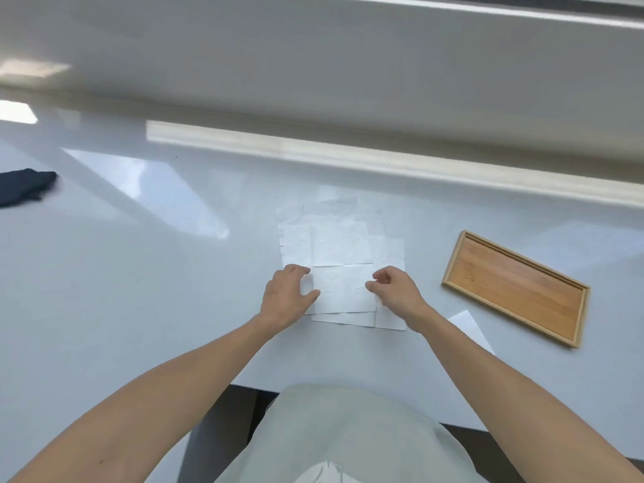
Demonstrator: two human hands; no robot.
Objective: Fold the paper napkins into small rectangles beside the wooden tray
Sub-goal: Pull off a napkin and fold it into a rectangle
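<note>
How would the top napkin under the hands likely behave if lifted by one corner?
The top napkin is probably floppy: it looks thin, with creases. It is likely very light and may drag neighbouring sheets in the overlapping napkin pile. On the glossy table it could slide easily, so the left hand pinning it seems sensible.

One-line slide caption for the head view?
Both hands, left hand and right hand, on the napkins beside the wooden tray.

Napkins (339, 245) overlapping on table (139, 291) before me; my left hand (287, 298) and right hand (395, 291) on nearest sheet; tray (515, 287) right of them; cloth (24, 186) far left
</note>
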